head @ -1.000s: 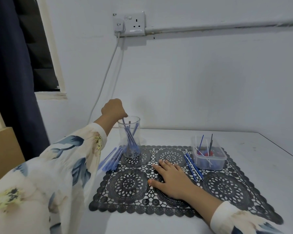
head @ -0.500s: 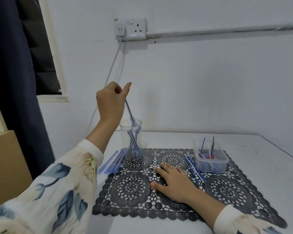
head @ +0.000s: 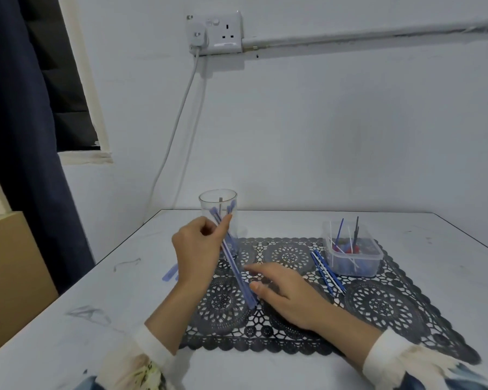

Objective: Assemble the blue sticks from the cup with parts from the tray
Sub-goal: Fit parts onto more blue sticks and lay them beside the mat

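Observation:
My left hand [head: 197,249] pinches a long blue stick [head: 241,280] that slants down to the right, its lower end near the black lace mat [head: 392,311]. Behind that hand stands the clear cup [head: 219,204] with several blue sticks in it. My right hand [head: 288,296] hovers low over the mat with fingers stretched toward the stick's lower end, and holds nothing. The clear plastic tray [head: 352,253] with small parts and thin sticks sits at the mat's back right.
Finished blue-and-white sticks [head: 326,273] lie on the mat left of the tray. A few loose blue sticks [head: 171,273] lie on the white table left of the cup. A wall socket with a cable [head: 178,122] is above, a curtain at the left.
My left hand has drawn a blue stick out of the cup and brought it down in front of the cup. My right hand has lifted off the mat and reached toward the stick.

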The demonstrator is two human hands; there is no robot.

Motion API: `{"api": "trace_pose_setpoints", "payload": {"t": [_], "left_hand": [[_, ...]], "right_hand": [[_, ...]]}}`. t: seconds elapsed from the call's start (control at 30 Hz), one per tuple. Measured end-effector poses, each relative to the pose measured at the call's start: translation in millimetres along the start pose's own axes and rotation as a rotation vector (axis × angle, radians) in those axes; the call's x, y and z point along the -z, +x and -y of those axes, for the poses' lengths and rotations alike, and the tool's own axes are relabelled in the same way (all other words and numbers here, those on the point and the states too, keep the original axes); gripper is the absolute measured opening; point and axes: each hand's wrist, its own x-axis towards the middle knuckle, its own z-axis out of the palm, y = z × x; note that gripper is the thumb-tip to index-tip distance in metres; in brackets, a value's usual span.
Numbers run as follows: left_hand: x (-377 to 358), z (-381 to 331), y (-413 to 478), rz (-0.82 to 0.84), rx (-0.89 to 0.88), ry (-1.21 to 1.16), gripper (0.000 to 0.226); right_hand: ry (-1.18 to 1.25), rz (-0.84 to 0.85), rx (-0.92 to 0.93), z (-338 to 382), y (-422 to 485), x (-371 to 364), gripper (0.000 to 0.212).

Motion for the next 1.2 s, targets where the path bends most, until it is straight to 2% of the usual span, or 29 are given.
{"api": "trace_pose_setpoints", "payload": {"t": [0.1, 0.23, 0.33, 0.43, 0.53, 0.7, 0.87, 0.97, 1.0, 1.1, 1.2], "left_hand": [[2.1, 0.9, -8.2, -0.029, 0.057, -0.078, 0.045], [1.9, 1.5, -10.3, -0.013, 0.094, -0.174, 0.044], [-2.2, 4.5, -19.2, 0.072, 0.129, -0.29, 0.044], [-7.4, -3.5, -36.9, 0.257, 0.143, -0.386, 0.037], [-12.5, -5.4, -51.3, 0.412, 0.028, -0.31, 0.032], [-12.2, -2.5, -50.3, 0.388, -0.074, -0.246, 0.021], [-13.7, 5.1, -45.3, 0.455, -0.271, -0.024, 0.02], [-15.1, 8.2, -45.7, 0.489, -0.304, 0.131, 0.02], [-15.5, 9.0, -45.8, 0.507, -0.289, 0.178, 0.022], [-16.7, 10.9, -50.3, 0.606, -0.233, 0.281, 0.047], [-16.9, 12.1, -51.7, 0.655, -0.292, 0.364, 0.056]], "right_hand": [[-0.054, 0.006, 0.08, 4.1, 1.0, -4.5, 0.06], [-0.052, -0.088, 0.088, 4.3, 1.2, -9.3, 0.042], [0.005, -0.136, 0.06, 3.6, 0.7, -10.1, 0.028], [0.074, -0.251, 0.038, 3.5, 1.4, -9.3, 0.024], [0.088, -0.333, 0.023, -1.0, 2.5, -9.2, 0.026], [0.042, -0.322, 0.038, -9.0, 3.4, -4.9, 0.028], [-0.047, -0.468, 0.068, -17.7, 6.4, 5.7, 0.035], [-0.118, -0.5, 0.11, -19.2, 7.0, 10.7, 0.047], [-0.158, -0.507, 0.126, -19.4, 6.9, 11.5, 0.049], [-0.288, -0.526, 0.168, -19.9, 6.7, 12.4, 0.044], [-0.41, -0.542, 0.198, -21.9, 8.3, 14.4, 0.038]]}}
